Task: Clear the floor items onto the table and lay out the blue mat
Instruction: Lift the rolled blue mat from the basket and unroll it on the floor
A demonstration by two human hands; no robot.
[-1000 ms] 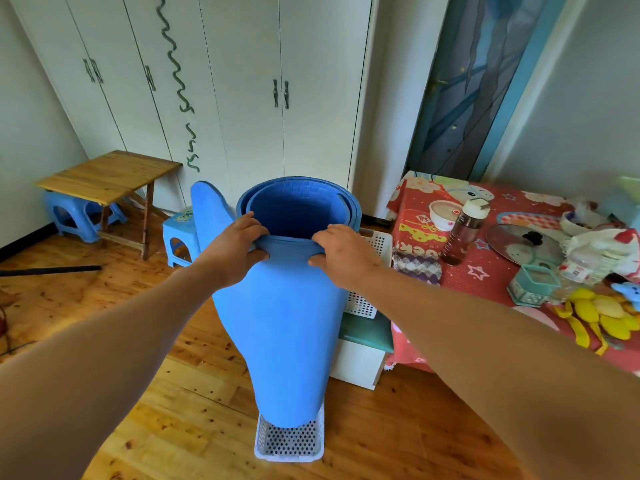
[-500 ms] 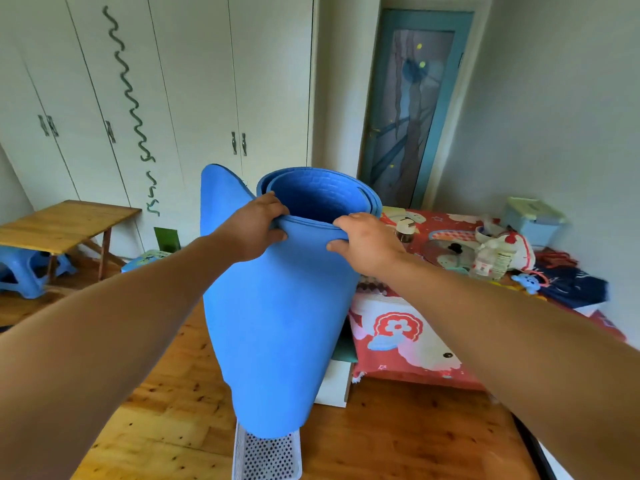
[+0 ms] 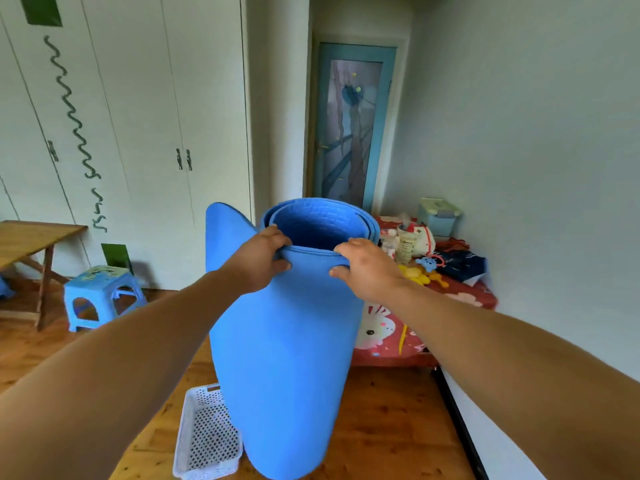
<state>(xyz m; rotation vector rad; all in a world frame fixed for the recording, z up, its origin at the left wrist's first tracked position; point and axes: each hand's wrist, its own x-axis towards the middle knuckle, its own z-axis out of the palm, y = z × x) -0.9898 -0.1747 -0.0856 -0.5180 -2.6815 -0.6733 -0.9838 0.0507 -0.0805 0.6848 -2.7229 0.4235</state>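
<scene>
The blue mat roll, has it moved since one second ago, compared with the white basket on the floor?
Yes. The blue mat roll, held in both hands, has shifted right: earlier it stood over the white basket, now the basket shows beside its lower left.

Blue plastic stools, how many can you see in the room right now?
2. One blue stool stands on the floor by the wardrobe. A sliver of a second stool shows under the wooden table at the left edge. Others may be hidden.

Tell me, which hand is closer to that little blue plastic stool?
The left hand. It grips the rolled blue mat on the rim's left side, the side facing the stool. The right hand grips the rim further right, beside the red table.
</scene>
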